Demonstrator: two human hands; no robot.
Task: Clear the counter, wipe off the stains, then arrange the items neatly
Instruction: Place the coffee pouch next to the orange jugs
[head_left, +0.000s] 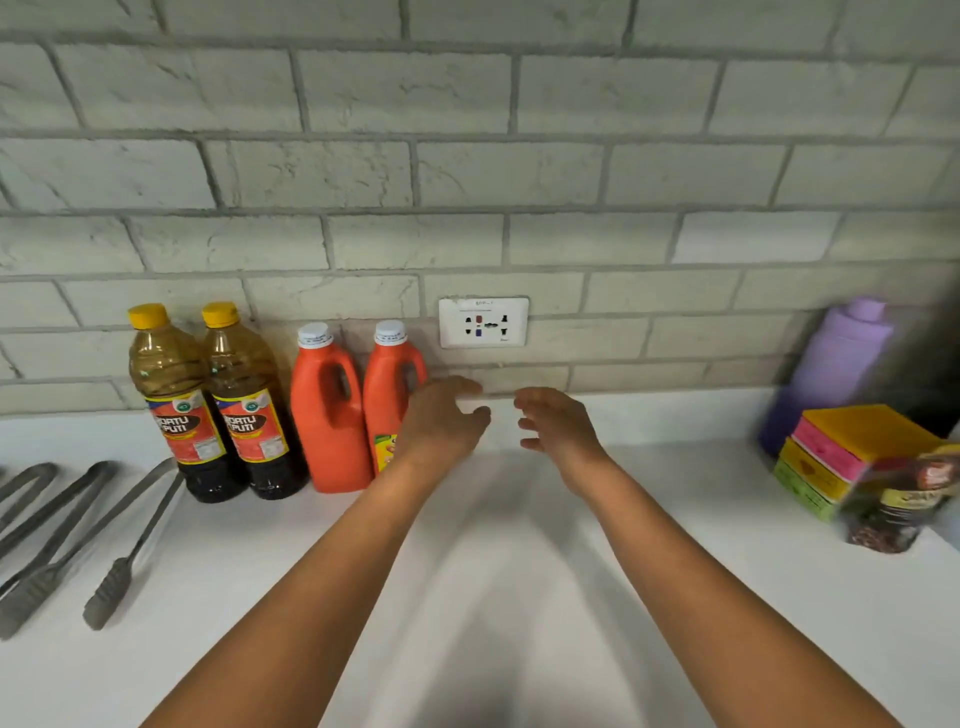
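From the head view, both hands are seen stretched over the white counter (519, 545) toward its back edge. The left hand (441, 423) and right hand (558, 431) are held empty, fingers loosely spread. Along the back edge stand two vinegar bottles (208, 405) and two orange jugs (358, 410), the left hand just beside the right-hand jug. Tongs (78, 540) lie at the left edge; a purple bottle (831, 369), stacked sponges (852, 457) and a blurred jar (898, 514) are set near the right edge.

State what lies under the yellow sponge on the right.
Under the yellow sponge lie a pink, another yellow and a green sponge. A blurred jar covers the stack's right side.
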